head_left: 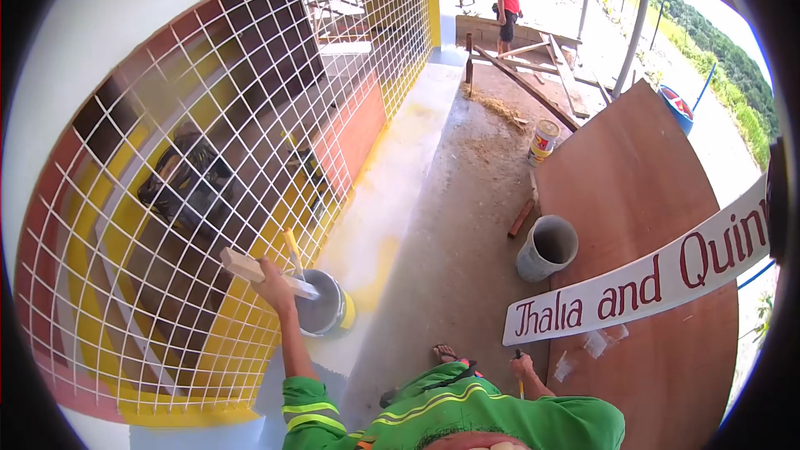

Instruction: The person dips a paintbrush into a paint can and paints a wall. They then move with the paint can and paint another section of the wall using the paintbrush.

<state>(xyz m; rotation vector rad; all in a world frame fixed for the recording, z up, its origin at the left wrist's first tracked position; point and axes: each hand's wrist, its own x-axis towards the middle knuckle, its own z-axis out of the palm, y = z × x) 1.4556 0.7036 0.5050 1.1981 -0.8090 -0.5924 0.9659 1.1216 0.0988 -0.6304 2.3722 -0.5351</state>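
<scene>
My left hand (274, 283) is closed around a pale wooden stick (242, 265), whose far end reaches over the rim of a paint bucket (344, 310). The bucket stands on the pale ledge beside the white grille, with a yellow-handled tool (292, 248) upright at its back edge. Down by my right side, my right hand (528, 373) is closed on a slim tool with a dark end and a yellowish part; its kind is unclear. Near that hand is a long white sign (612, 304) with dark red lettering, over a brown plywood sheet (642, 192).
A grey bucket (547, 248) and a small paint pail (544, 142) stand by the plywood. A brick-like block (522, 218) lies on the concrete floor. The white grille (225, 125) runs along my left. Farther off are loose planks (562, 75) and a person in red (508, 0).
</scene>
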